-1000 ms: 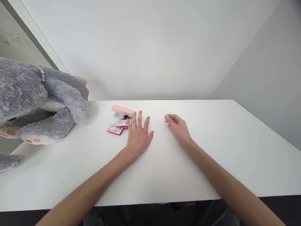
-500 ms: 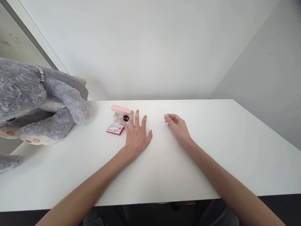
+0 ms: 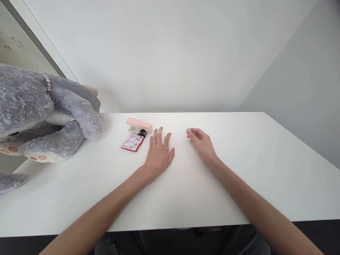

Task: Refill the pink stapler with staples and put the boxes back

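Note:
My left hand is open, fingers stretched out and palm toward the table, holding nothing. Just left of its fingers are a pink and cream stapler, a small black and silver tool that may be a staple remover, and two small red and white labelled boxes lying side by side. To the right, my right hand rests on the table with thumb and index finger pinched together. A tiny greyish spot shows at its fingertips, too small to name.
A large grey plush toy with a bead string lies across the left side of the white table. Behind the table rises a white wall, with a greyer wall on the right.
My left hand has shifted slightly right, its fingers drawing closer together and uncovering the black tool and the boxes. My right hand keeps its pinch in nearly the same place.

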Demonstrator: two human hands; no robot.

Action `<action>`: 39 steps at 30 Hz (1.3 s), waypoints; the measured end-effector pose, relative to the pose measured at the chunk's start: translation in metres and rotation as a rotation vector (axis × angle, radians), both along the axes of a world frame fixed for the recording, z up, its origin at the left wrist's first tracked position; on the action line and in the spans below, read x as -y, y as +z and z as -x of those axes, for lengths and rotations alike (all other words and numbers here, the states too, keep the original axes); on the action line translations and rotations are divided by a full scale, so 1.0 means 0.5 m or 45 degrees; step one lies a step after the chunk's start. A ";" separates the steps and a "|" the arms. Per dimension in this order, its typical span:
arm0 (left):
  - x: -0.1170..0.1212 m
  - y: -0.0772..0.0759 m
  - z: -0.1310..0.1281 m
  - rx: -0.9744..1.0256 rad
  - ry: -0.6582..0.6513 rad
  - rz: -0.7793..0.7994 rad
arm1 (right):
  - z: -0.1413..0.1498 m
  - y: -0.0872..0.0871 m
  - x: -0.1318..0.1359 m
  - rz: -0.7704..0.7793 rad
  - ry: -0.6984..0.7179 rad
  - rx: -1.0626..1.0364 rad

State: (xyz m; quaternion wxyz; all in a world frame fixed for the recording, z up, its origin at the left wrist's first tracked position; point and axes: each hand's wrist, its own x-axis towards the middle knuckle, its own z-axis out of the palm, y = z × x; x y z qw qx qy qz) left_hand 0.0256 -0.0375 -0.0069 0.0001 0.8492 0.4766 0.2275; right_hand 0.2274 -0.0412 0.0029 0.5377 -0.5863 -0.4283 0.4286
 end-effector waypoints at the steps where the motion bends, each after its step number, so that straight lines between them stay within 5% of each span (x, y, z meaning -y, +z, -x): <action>1: 0.000 0.000 -0.001 0.011 -0.072 0.002 | 0.000 0.000 0.000 -0.007 0.001 0.004; 5: 0.000 0.004 -0.003 0.000 -0.162 -0.052 | -0.001 0.001 0.001 -0.006 -0.002 0.016; 12: -0.009 0.002 0.003 -0.063 0.196 -0.156 | -0.001 0.001 0.000 -0.004 0.006 0.016; 20: -0.011 0.012 0.008 -0.215 0.277 -0.172 | -0.003 -0.002 -0.001 -0.011 0.007 0.011; 28: -0.012 0.006 0.003 -0.055 -0.024 -0.016 | -0.003 -0.006 -0.005 -0.033 0.029 0.024; 33: -0.017 0.002 0.007 -0.016 0.074 -0.018 | -0.001 -0.003 -0.003 -0.048 0.093 0.068; 39: -0.019 0.011 0.004 0.230 -0.037 0.193 | 0.005 0.007 0.008 -0.021 0.188 0.111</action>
